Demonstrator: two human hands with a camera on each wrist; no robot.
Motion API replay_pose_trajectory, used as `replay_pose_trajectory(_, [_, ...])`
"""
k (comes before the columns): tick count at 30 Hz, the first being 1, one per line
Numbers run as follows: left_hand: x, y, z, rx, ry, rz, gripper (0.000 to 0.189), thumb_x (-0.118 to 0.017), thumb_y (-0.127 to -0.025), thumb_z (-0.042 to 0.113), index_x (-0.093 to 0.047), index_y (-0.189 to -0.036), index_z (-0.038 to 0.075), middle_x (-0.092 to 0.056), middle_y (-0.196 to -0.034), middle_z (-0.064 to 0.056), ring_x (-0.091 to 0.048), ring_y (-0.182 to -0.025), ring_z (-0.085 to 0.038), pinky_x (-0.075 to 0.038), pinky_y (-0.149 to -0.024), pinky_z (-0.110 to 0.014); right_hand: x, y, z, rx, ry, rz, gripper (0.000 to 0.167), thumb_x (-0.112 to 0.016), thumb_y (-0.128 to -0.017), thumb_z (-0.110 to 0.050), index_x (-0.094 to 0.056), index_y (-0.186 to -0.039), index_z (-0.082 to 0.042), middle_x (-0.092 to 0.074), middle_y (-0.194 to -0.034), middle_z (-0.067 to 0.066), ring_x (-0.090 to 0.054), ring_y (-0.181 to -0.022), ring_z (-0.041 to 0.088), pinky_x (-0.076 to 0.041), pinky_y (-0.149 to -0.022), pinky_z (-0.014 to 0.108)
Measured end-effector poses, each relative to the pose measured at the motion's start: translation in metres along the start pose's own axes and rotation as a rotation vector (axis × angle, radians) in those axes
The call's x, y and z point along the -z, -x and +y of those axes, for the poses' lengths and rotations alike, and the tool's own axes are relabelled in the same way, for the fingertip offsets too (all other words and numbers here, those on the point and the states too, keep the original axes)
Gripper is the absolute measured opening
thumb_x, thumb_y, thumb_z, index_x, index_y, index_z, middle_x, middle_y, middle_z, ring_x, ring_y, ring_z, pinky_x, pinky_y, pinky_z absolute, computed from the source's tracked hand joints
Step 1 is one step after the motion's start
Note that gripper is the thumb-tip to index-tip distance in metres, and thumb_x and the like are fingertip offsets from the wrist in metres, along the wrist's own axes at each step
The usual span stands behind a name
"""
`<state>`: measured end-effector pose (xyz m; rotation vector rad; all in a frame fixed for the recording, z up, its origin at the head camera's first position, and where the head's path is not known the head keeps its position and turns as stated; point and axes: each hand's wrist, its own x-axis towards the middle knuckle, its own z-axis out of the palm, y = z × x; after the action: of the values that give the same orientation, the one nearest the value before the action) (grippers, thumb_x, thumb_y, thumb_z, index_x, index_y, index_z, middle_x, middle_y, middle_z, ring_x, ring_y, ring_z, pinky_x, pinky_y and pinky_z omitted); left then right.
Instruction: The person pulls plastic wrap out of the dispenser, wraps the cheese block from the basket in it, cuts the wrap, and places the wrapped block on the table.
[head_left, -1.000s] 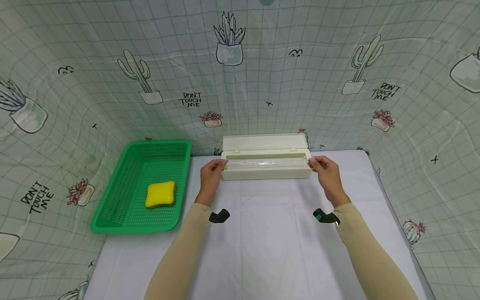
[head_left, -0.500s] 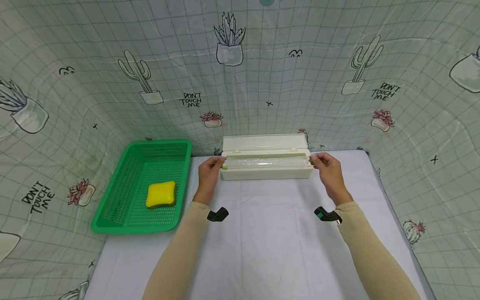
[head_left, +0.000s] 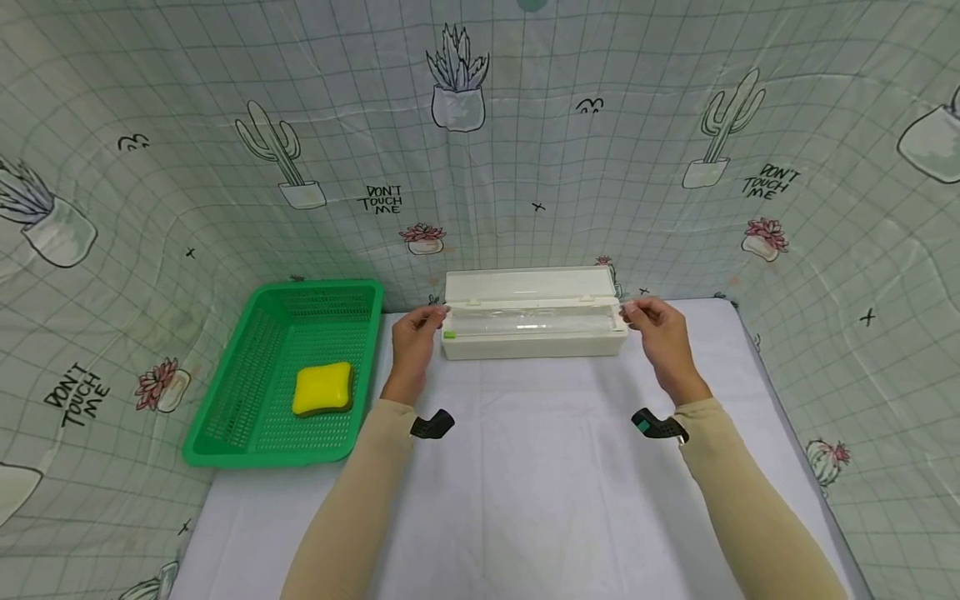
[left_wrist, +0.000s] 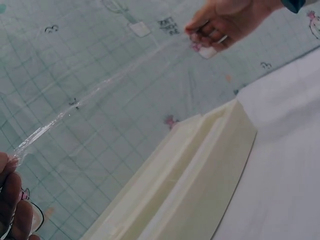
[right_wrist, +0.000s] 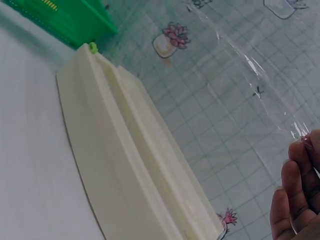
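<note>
A long white cling film dispenser (head_left: 534, 347) stands at the back of the table, its lid (head_left: 528, 286) raised. A clear strip of cling film (left_wrist: 90, 95) stretches between both hands, above the dispenser in the wrist views. My left hand (head_left: 412, 346) pinches the film's left end between thumb and fingers, just beside the dispenser. At the other end, my right hand (head_left: 662, 346) pinches the film too, its remaining fingers curled loosely. A small green piece (head_left: 449, 335) shows on the dispenser's front left corner. How far the film runs down into the dispenser is unclear.
A green perforated basket (head_left: 281, 457) stands to the left, with a yellow sponge (head_left: 322, 388) inside. Behind the table hangs a gridded curtain (head_left: 536, 150) printed with plants. White cloth (head_left: 525, 483) covers the table.
Both hands have risen slightly and moved a little apart, drawing the film upward from the dispenser. The green corner piece is now more exposed. Basket and sponge stay put.
</note>
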<state>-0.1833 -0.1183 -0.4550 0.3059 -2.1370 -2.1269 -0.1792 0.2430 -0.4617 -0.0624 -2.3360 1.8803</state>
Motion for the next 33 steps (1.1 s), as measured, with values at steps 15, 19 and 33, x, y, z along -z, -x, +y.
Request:
replay_pose_trajectory(15, [0.003, 0.003, 0.019, -0.009, -0.004, -0.011, 0.026, -0.065, -0.107, 0.016, -0.075, -0.120, -0.005, -0.070, -0.108, -0.004, -0.056, -0.100, -0.016, -0.044, -0.095, -0.032, 0.004, -0.002, -0.017, 0.046, -0.025, -0.008, 0.023, -0.057, -0.111, -0.019, -0.063, -0.116, 0.002, -0.064, -0.101, -0.013, -0.061, -0.102, 0.007, -0.048, -0.091, 0.015])
replay_pose_trajectory(19, [0.003, 0.004, 0.024, -0.020, 0.011, -0.015, 0.027, -0.065, -0.107, 0.016, -0.074, -0.121, -0.006, -0.070, -0.113, -0.011, -0.057, -0.103, -0.021, -0.044, -0.097, -0.032, 0.005, -0.003, -0.021, 0.066, -0.030, -0.003, 0.021, -0.057, -0.111, -0.019, -0.064, -0.114, 0.001, -0.065, -0.099, -0.013, -0.060, -0.101, 0.007, -0.048, -0.090, 0.016])
replay_pose_trajectory(33, [0.005, 0.003, 0.035, -0.062, 0.062, -0.002, 0.028, -0.064, -0.107, 0.013, -0.072, -0.119, -0.010, -0.063, -0.092, 0.006, -0.055, -0.094, -0.013, -0.044, -0.093, -0.030, 0.007, -0.006, -0.037, 0.090, -0.009, -0.015, 0.038, -0.055, -0.112, -0.023, -0.059, -0.125, 0.013, -0.066, -0.107, -0.004, -0.061, -0.103, 0.007, -0.048, -0.092, 0.016])
